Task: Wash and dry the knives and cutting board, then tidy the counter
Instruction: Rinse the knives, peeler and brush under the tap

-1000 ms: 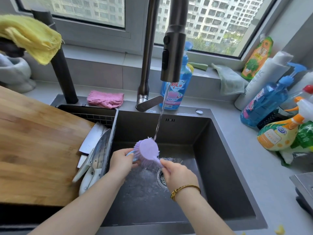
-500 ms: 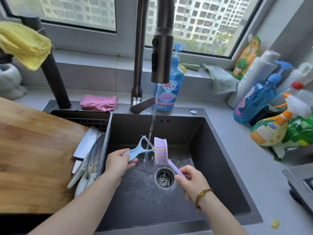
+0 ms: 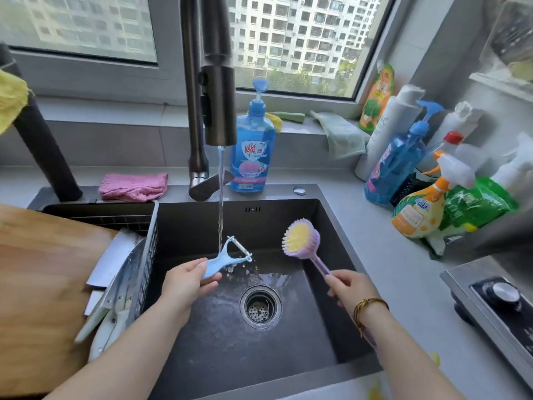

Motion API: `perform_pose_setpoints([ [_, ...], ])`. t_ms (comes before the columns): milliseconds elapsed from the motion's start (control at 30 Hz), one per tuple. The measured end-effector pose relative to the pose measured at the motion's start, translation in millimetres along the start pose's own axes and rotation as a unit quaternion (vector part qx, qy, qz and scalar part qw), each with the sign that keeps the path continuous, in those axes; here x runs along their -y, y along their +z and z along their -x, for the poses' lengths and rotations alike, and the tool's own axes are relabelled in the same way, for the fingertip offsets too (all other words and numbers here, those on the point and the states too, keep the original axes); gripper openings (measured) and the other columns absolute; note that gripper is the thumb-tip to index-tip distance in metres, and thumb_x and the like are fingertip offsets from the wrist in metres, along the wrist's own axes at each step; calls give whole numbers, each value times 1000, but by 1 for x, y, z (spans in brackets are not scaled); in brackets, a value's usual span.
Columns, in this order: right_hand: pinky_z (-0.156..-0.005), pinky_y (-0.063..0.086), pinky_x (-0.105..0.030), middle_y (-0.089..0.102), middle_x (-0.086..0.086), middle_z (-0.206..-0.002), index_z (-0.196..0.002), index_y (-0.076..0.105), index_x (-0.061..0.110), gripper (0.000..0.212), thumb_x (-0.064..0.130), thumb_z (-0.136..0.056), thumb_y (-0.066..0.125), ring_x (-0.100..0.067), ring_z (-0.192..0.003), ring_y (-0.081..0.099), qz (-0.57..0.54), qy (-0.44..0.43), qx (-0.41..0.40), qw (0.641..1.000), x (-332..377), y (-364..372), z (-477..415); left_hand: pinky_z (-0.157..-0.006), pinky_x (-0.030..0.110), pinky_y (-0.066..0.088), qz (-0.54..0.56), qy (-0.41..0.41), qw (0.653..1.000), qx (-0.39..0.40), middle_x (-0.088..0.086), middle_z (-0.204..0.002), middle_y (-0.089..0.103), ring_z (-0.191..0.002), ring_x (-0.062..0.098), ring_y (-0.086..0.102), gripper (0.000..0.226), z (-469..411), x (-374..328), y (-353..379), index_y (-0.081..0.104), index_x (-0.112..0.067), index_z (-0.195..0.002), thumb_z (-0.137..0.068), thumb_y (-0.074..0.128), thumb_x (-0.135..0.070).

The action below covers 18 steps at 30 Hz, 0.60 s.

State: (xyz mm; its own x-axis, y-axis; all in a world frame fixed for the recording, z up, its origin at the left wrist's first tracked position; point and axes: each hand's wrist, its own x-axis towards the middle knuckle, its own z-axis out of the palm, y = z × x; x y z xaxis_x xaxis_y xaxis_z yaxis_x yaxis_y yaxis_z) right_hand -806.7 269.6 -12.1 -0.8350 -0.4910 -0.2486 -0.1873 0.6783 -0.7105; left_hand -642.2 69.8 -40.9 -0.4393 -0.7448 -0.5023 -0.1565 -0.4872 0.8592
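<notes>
Peeler (image 3: 227,256): handle gripped in left hand (image 3: 186,281), blade pointing far-right under the stream (image 3: 221,197). Brush (image 3: 300,238): handle gripped in right hand (image 3: 350,287), head raised right of the stream. Knives (image 3: 114,264): stacked left of the sink (image 3: 274,220) beside the board (image 3: 43,284), lengthwise near-to-far, nearer the left hand.

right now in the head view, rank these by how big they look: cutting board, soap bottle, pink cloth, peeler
1. cutting board
2. soap bottle
3. pink cloth
4. peeler, smallest, though nearer the camera than bottle or cloth
</notes>
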Motion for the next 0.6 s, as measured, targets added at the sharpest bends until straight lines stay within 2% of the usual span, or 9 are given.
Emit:
perform_pose_setpoints([
  [67,-66,38,-24,59,-6,-73,-87,64,16,13,16,-91,52,-19,-70,53,-5,2,-28,1000,-5,-19,-8,-50,14,54,11,-2,1000,11,8,-88,62,-78,16,63,31,-2,-1,2,50,4,-125,-97,42,-6],
  [167,-74,37,-26,64,-21,-95,-98,68,2,25,18,-92,49,-33,-94,58,16,30,-77,996,-21,-47,-27,-50,15,55,25,-2,999,21,11,-88,62,-78,18,62,28,-2,-5,7,52,6,-121,-97,41,-6],
  [233,-78,39,-29,64,-21,-107,-103,66,-1,29,19,-93,47,-33,-104,56,41,62,-92,993,-31,-61,-38,-48,16,54,41,-2,999,28,12,-85,62,-75,19,61,25,-2,-8,9,53,5,-116,-98,39,-5],
  [333,-84,40,-31,62,-21,-114,-107,65,1,29,19,-94,46,-34,-108,54,58,101,-112,987,-42,-72,-50,-45,17,53,63,-10,997,42,13,-85,61,-64,21,66,21,-1,-12,11,54,2,-110,-97,39,-5],
  [433,-75,36,-29,62,-23,-110,-105,65,0,29,18,-93,46,-34,-101,55,64,119,-121,983,-50,-72,-55,-45,18,53,83,-21,995,55,13,-86,60,-49,11,67,19,-1,-13,11,55,1,-100,-98,39,-9],
  [500,-81,40,-32,60,-24,-115,-112,61,0,30,18,-94,47,-34,-101,54,68,127,-128,981,-51,-70,-57,-45,19,54,93,-31,993,61,15,-85,61,-48,11,67,22,0,-14,12,55,0,-92,-99,36,-9],
  [600,-93,39,-35,56,-23,-123,-124,50,0,36,19,-93,48,-36,-114,50,62,143,-158,975,-52,-68,-58,-45,20,54,110,-51,990,69,17,-86,61,-59,20,68,20,2,-15,11,54,3,-99,-98,36,-6],
])
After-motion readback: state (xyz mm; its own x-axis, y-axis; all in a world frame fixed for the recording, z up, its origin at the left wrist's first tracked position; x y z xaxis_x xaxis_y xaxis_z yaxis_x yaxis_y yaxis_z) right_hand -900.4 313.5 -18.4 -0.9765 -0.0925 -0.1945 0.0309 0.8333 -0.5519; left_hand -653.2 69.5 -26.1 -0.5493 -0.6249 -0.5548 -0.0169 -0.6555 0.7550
